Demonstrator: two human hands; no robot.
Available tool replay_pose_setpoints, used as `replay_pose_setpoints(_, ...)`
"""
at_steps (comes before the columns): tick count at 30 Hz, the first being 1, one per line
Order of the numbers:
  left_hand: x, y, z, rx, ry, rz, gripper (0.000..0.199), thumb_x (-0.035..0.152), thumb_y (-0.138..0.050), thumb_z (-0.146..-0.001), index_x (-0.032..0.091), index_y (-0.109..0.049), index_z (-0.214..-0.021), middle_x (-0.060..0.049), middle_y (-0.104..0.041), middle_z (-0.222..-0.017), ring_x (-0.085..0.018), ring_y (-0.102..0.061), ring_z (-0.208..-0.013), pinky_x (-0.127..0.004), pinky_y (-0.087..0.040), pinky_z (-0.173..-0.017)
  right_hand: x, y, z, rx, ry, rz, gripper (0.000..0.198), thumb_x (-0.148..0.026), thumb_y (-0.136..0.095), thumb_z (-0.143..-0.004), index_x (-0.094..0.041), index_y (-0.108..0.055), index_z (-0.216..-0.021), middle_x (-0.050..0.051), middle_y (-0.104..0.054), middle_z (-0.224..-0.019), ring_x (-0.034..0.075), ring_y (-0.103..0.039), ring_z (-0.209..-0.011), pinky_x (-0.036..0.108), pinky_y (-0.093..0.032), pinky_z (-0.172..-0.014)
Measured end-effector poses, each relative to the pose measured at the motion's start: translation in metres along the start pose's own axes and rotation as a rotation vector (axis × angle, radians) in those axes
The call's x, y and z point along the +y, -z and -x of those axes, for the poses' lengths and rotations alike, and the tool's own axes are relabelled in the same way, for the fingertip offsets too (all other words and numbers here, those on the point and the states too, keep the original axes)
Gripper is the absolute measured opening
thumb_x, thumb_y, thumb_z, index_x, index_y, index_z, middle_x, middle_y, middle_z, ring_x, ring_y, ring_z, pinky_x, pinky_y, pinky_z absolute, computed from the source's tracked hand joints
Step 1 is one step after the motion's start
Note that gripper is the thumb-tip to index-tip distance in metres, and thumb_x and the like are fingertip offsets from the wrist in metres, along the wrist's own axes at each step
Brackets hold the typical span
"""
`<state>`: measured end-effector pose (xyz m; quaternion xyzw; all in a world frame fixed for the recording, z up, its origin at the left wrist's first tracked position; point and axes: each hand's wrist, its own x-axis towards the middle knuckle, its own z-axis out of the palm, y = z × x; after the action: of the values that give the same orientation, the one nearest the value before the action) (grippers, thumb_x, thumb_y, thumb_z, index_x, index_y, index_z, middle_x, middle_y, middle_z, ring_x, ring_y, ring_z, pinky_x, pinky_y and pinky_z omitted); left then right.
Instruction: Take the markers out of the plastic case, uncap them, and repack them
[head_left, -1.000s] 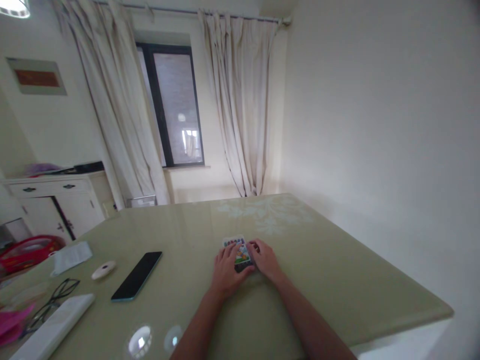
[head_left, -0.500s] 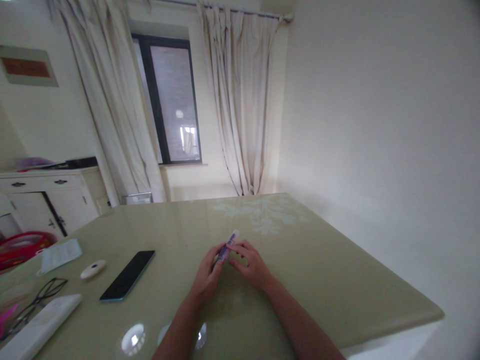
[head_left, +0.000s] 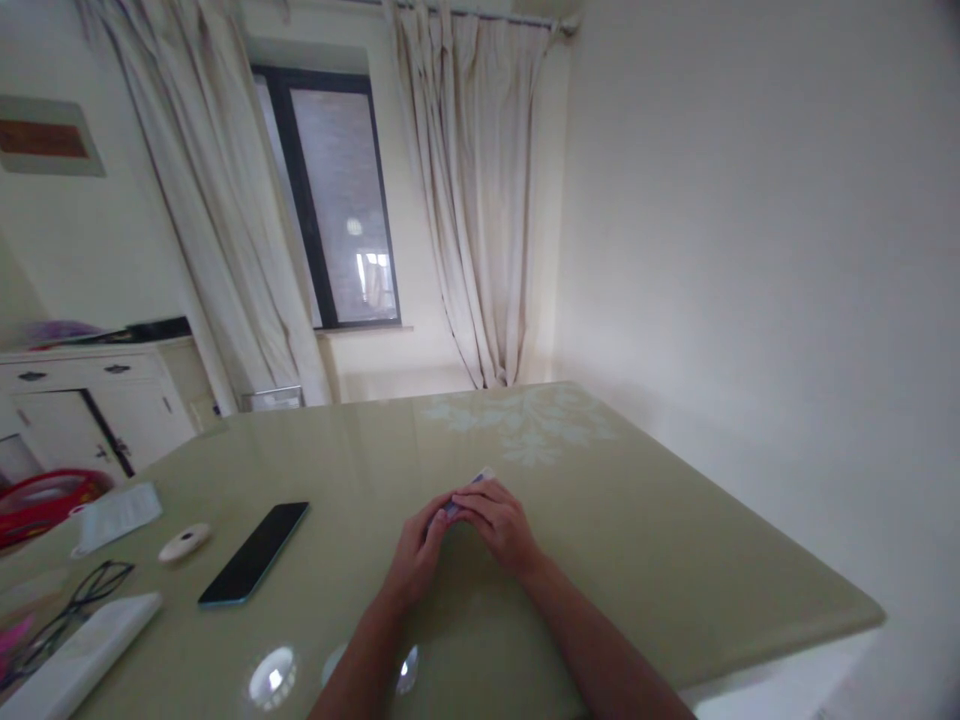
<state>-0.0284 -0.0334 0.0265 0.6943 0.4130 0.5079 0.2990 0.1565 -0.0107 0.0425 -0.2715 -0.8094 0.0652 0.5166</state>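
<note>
A slim stick-shaped tube with a purple-and-white label (head_left: 452, 509) is held between my two hands above the table, mostly covered by fingers. Its pale far end peeks out beyond my right fingers, pointing away and to the right. My left hand (head_left: 417, 548) is closed around the near part, thumb along the side. My right hand (head_left: 504, 526) wraps over the far part, its fingertips meeting those of the left hand. What kind of tube it is cannot be made out.
On the greenish glass-topped table (head_left: 675, 560), a black phone (head_left: 256, 555) lies left of my hands. Farther left are a white oval object (head_left: 184, 543), a face mask (head_left: 118, 517), eyeglasses (head_left: 79, 598) and a long white case (head_left: 86, 655). A wall stands along the right side.
My right hand has closed over the tube's far part, where its thumb and fingers were spread apart before. More of the label is covered now. The left hand keeps its grip.
</note>
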Motion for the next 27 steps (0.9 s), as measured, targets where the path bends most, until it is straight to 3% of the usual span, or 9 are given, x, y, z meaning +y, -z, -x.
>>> replay_pose_setpoints(4, 0.004, -0.004, 0.001, -0.073, -0.05, -0.055, 0.045, 0.045, -0.043, -0.101, 0.018, -0.07, -0.126, -0.011, -0.074, -0.125, -0.025, -0.069, -0.113, -0.039, -0.05, -0.104, 0.0, -0.002, 0.001, 0.016, -0.087, 0.055, 0.034, -0.042, -0.049, -0.106, -0.024, -0.075, -0.092, 0.006, -0.071, -0.086, 0.021, -0.063, -0.086, 0.034, -0.051, -0.083)
replay_pose_setpoints(6, 0.007, -0.005, 0.001, -0.071, -0.049, -0.057, 0.045, 0.046, -0.043, -0.101, 0.019, -0.071, -0.125, -0.011, -0.074, -0.124, -0.026, -0.068, -0.114, -0.039, -0.05, -0.104, 0.001, -0.001, 0.001, 0.033, -0.107, 0.069, 0.034, -0.042, -0.05, -0.105, -0.024, -0.074, -0.09, 0.006, -0.07, -0.084, 0.022, -0.062, -0.086, 0.034, -0.05, -0.083)
replay_pose_setpoints(11, 0.006, -0.002, -0.004, 0.1, 0.149, 0.093, 0.058, 0.059, -0.041, -0.097, 0.014, -0.074, -0.114, -0.011, -0.078, -0.113, -0.028, -0.07, -0.107, -0.041, -0.052, -0.1, 0.01, 0.009, 0.0, 0.238, -0.218, 0.03, 0.03, -0.038, -0.047, -0.106, -0.024, -0.071, -0.118, 0.01, -0.072, -0.113, 0.023, -0.061, -0.11, 0.039, -0.049, -0.099)
replay_pose_setpoints(15, 0.004, 0.001, -0.006, 0.166, 0.238, 0.145, 0.069, 0.067, -0.037, -0.093, 0.011, -0.075, -0.105, -0.011, -0.08, -0.096, -0.027, -0.073, -0.09, -0.038, -0.057, -0.084, 0.024, 0.017, 0.001, 0.13, -0.266, -0.034, 0.035, -0.044, -0.051, -0.103, -0.028, -0.069, -0.129, 0.009, -0.069, -0.129, 0.024, -0.06, -0.122, 0.044, -0.046, -0.108)
replay_pose_setpoints(19, 0.004, 0.002, -0.006, 0.172, 0.264, 0.158, 0.067, 0.069, -0.039, -0.091, 0.013, -0.075, -0.1, -0.01, -0.079, -0.091, -0.024, -0.073, -0.085, -0.034, -0.057, -0.08, 0.031, 0.018, 0.002, 0.028, -0.27, -0.14, 0.036, -0.047, -0.051, -0.102, -0.027, -0.073, -0.123, 0.009, -0.074, -0.12, 0.024, -0.066, -0.114, 0.043, -0.05, -0.104)
replay_pose_setpoints(22, 0.006, 0.002, -0.006, 0.179, 0.279, 0.164, 0.066, 0.069, -0.039, -0.091, 0.014, -0.075, -0.099, -0.01, -0.079, -0.091, -0.025, -0.073, -0.086, -0.034, -0.057, -0.08, 0.029, 0.019, 0.001, 0.045, -0.296, -0.174, 0.036, -0.051, -0.057, -0.098, -0.025, -0.076, -0.114, 0.009, -0.076, -0.111, 0.023, -0.068, -0.106, 0.038, -0.052, -0.097)
replay_pose_setpoints(27, 0.009, 0.0, -0.006, 0.188, 0.306, 0.17, 0.064, 0.069, -0.041, -0.089, 0.015, -0.076, -0.094, -0.01, -0.079, -0.089, -0.026, -0.073, -0.085, -0.036, -0.057, -0.079, 0.021, 0.019, -0.002, 0.103, -0.443, -0.123, 0.049, -0.057, -0.048, -0.1, -0.021, -0.076, -0.083, 0.006, -0.073, -0.077, 0.02, -0.067, -0.076, 0.03, -0.051, -0.076)
